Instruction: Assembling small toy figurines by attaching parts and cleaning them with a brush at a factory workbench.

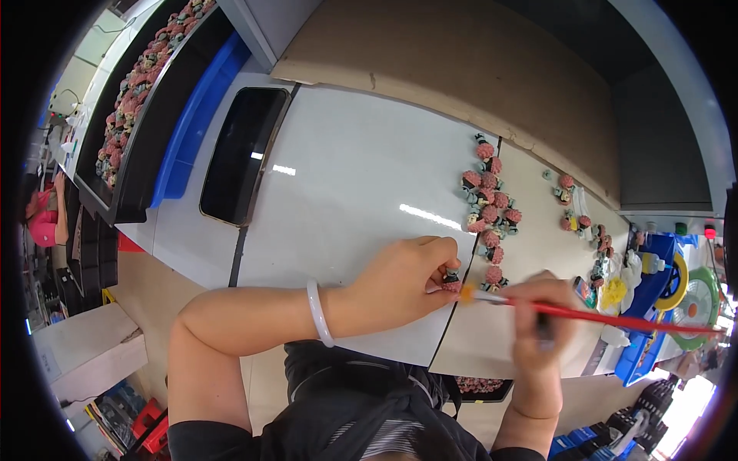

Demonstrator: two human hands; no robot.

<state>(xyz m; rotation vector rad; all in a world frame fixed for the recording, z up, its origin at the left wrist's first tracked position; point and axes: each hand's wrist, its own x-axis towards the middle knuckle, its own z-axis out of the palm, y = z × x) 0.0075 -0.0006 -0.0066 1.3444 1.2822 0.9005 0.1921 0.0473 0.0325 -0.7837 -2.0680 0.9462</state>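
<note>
My left hand [400, 276], with a pale bangle [320, 313] on its wrist, pinches a small figurine [452, 281] with a pink textured part and a grey-green part. My right hand [542, 315] grips a long red-handled paintbrush [592, 313], slightly smeared by motion. The brush's tan bristles [467, 293] are right beside the held figurine; whether they touch it I cannot tell. Just beyond my hands, a cluster of similar pink and grey-green figurines [490, 196] lies on the white table [346, 184].
A dark phone [244, 154] lies at the left of the table, near a blue tray [201, 115] and a black tray [157, 127] heaped with figurines. More figurines [567, 184] lie at the right. A green fan [698, 307] stands far right. Cardboard [461, 69] lines the shelf behind.
</note>
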